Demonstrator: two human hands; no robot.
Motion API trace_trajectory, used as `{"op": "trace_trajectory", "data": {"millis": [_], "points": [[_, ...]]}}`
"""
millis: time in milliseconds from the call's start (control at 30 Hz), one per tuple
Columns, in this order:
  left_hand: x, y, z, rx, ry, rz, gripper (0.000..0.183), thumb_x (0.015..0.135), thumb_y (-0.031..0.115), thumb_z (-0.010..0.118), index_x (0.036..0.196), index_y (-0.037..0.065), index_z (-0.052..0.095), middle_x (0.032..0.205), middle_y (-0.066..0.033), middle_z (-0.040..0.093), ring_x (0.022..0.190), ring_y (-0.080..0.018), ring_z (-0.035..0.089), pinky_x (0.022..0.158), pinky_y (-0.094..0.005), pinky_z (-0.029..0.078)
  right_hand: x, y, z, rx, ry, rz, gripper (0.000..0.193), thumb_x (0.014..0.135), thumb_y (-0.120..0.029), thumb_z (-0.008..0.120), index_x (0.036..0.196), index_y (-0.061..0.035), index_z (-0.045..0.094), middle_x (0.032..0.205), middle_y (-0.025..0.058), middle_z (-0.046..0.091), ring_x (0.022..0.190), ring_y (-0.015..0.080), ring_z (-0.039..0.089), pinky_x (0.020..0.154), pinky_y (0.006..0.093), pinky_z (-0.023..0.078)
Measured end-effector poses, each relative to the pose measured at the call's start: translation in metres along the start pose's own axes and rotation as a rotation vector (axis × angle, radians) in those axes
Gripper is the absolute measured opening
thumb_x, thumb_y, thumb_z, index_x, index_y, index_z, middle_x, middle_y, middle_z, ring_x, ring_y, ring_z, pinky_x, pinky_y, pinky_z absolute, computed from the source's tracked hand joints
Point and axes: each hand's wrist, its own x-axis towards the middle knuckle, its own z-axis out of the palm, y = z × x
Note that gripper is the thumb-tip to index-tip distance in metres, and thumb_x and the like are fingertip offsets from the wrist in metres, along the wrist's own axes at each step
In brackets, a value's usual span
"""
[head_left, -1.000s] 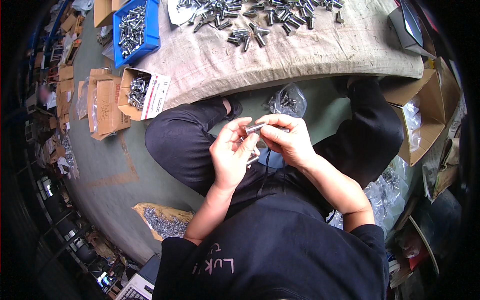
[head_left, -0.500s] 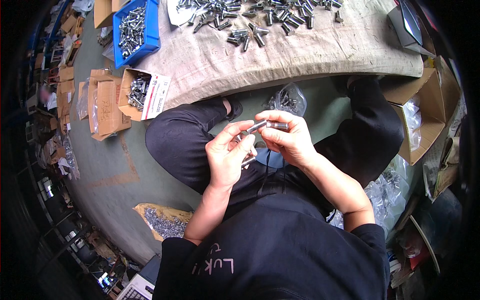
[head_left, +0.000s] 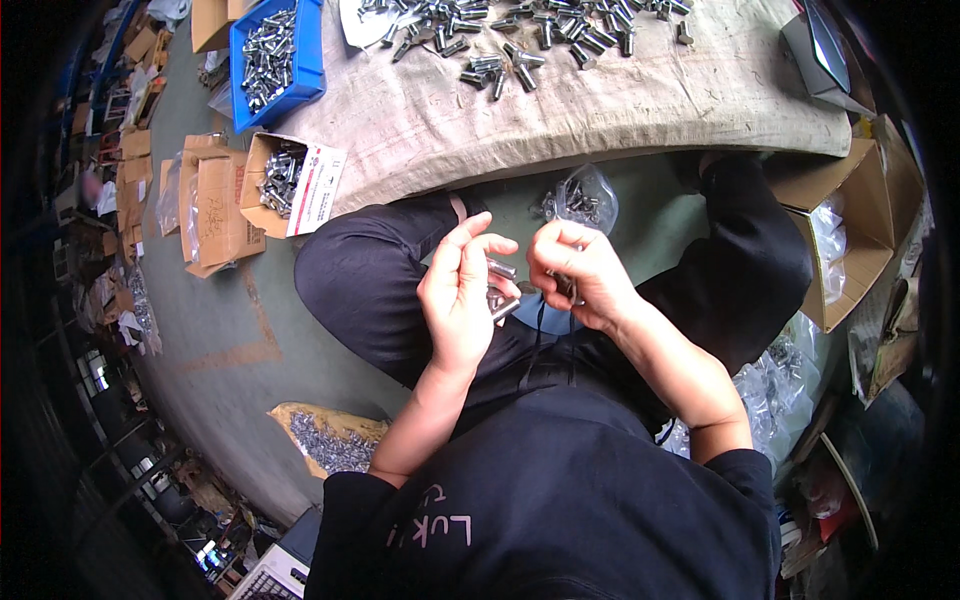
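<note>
My left hand (head_left: 458, 290) is half curled around several shiny metal bolts (head_left: 504, 308). Their shanks stick out of the palm toward my right hand, and the rest of them is hidden by the fingers. A short gap to the right, my right hand (head_left: 588, 272) is closed, knuckles up, with a metal piece that looks like a bolt (head_left: 570, 290) showing dark under its fingers. Both hands are over my lap, in front of the cloth-covered table (head_left: 600, 115). More hex-head bolts (head_left: 500, 68) lie loose on that cloth.
A blue bin (head_left: 314, 82) full of bolts stands at the table's left end, above an open carton (head_left: 262, 210) of bolts. Between my feet is a clear plastic bag (head_left: 598, 190) with bolts. Another open carton (head_left: 860, 215) stands at right. Small parts lie on a brown sheet (head_left: 375, 430).
My hands have come apart; before, they met at a bolt held end to end between their fingertips. The right hand has turned knuckles up, and the left fingers have loosened and straightened.
</note>
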Motion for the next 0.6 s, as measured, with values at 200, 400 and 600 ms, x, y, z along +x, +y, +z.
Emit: {"op": "trace_trajectory", "data": {"millis": [200,400,600], "points": [[0.002,-0.015,0.000,0.283,0.025,0.236,0.027,0.091,0.011,0.044,0.114,-0.003,0.046,0.086,-0.0087,0.060,0.056,-0.0070,0.054,0.052,-0.0167,0.044,-0.003,0.008,0.012,-0.226,-0.006,-0.029,0.019,0.077,-0.015,0.066,0.090,-0.0029,0.061,0.065,0.0005,0.058,0.044,0.0026,0.045,0.035,0.0170,0.033],[0.002,-0.009,-0.007,0.134,0.033,0.037,0.022,0.086,0.013,0.055,0.102,-0.003,0.053,0.076,-0.0054,0.058,0.053,-0.0056,0.052,0.047,-0.0166,0.042,-0.004,0.006,0.007,-0.266,0.054,-0.138,0.018,0.076,-0.008,0.066,0.092,-0.0016,0.061,0.063,0.0012,0.057,0.044,0.0032,0.047,0.037,0.0159,0.034],[0.001,0.000,-0.011,-0.141,-0.039,-0.197,0.017,0.083,0.013,0.059,0.092,-0.002,0.057,0.070,-0.0048,0.059,0.050,-0.0064,0.054,0.036,-0.0158,0.037,-0.008,0.002,0.012,-0.334,0.115,-0.164,0.021,0.074,-0.005,0.067,0.094,-0.0038,0.061,0.064,0.0001,0.058,0.047,0.0024,0.048,0.039,0.0155,0.035]]}}
